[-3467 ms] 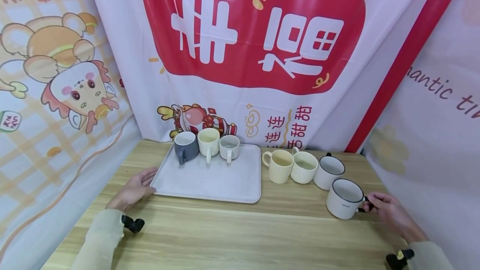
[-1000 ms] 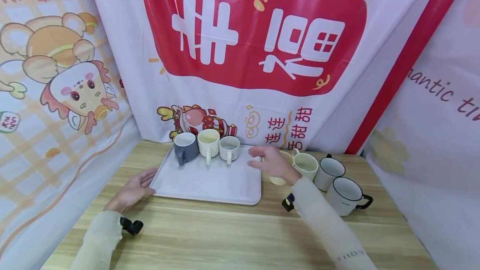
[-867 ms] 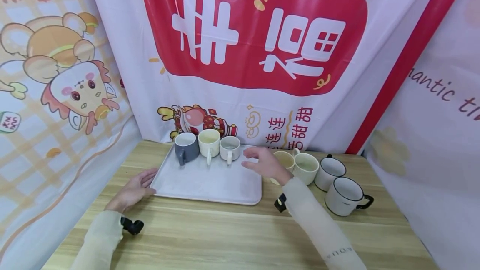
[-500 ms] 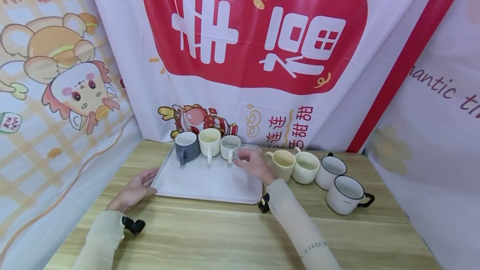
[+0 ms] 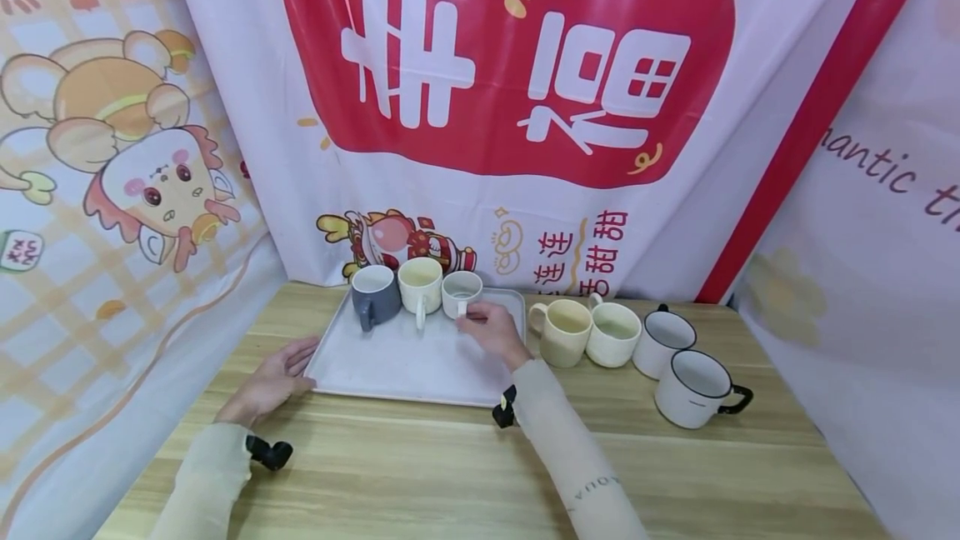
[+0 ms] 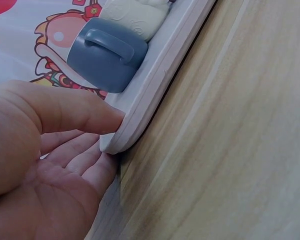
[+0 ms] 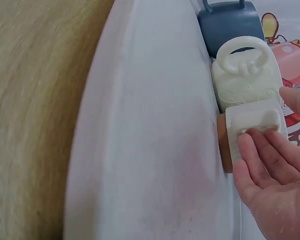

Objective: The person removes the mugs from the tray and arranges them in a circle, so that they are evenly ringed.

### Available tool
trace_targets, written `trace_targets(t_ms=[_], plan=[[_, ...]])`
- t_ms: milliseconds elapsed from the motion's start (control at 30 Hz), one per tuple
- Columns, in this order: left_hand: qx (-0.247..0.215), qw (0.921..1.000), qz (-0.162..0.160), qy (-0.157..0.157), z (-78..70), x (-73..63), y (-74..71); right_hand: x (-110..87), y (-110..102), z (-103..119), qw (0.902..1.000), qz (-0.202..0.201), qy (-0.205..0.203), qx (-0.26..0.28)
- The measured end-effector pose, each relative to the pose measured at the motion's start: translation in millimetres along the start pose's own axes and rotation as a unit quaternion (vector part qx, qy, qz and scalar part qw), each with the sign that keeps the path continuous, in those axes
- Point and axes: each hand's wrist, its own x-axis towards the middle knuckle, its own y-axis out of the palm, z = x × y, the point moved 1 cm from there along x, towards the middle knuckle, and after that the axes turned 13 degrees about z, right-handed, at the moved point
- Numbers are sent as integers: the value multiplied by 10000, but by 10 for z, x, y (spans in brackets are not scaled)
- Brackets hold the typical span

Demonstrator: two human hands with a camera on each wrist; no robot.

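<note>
At the left edge of the pale tray, my left hand holds its near corner; in the left wrist view the thumb lies on the rim and the fingers reach beneath. My right hand is over the tray at the handle of a small white mug. In the right wrist view its fingertips are at that handle, with the thumb apart. The mug has a tan base. Left of it stand a cream mug and a blue-grey mug, all in a row at the tray's back.
Right of the tray stand a yellow mug, a cream mug and two white mugs with dark rims, one behind and one in front. All rest on the wooden table. A printed cloth hangs behind.
My right hand has left the front dark-rimmed mug's handle and moved left across the yellow mug to the small white mug's handle. The left hand stays at the tray.
</note>
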Motion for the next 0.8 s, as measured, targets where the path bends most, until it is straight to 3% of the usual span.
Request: trace_targets(t_ms=[200,567,800], plan=[[-65,9999,15,97,2,-13,8,69,73,-21,9994,-341,-2,83],[-26,10000,41,31,11,-28,30,86,190,-11,9927,-997,684,50],[-160,9997,45,166,9,-34,10,4,171,27,9918,-954,830,180]])
